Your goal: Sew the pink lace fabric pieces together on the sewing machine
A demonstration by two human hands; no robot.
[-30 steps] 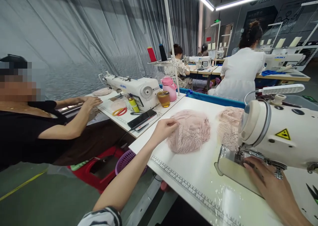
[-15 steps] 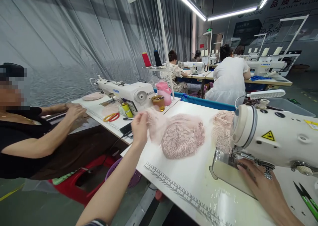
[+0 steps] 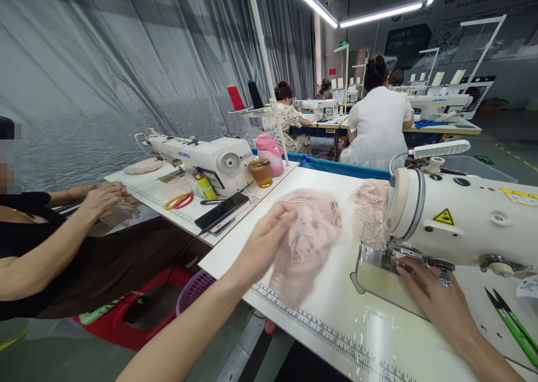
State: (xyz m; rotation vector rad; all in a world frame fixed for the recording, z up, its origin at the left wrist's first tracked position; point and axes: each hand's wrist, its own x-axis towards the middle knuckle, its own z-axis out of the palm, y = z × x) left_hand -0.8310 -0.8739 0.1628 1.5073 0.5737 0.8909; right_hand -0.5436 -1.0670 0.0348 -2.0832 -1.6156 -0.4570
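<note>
My left hand (image 3: 263,245) grips a piece of pink lace (image 3: 294,264) and holds it, blurred, over the white table (image 3: 336,326) in front of the pink lace pile (image 3: 315,214). My right hand (image 3: 432,298) lies on the bed of the white sewing machine (image 3: 471,225), fingers flat by the presser foot. More pink lace (image 3: 367,214) lies behind the machine's needle end.
A printed ruler (image 3: 332,337) runs along the table's front edge. Green thread snips (image 3: 510,326) lie at far right. A person in black (image 3: 50,247) works at the neighbouring table with a sewing machine (image 3: 202,158), phone (image 3: 221,211), jar (image 3: 261,172) and pink jug (image 3: 269,153). A purple basket (image 3: 195,287) stands below.
My left hand lifted a lace piece off the pile, then swung it down and toward me over the table. My right hand stayed on the machine bed. The view shifted slightly.
</note>
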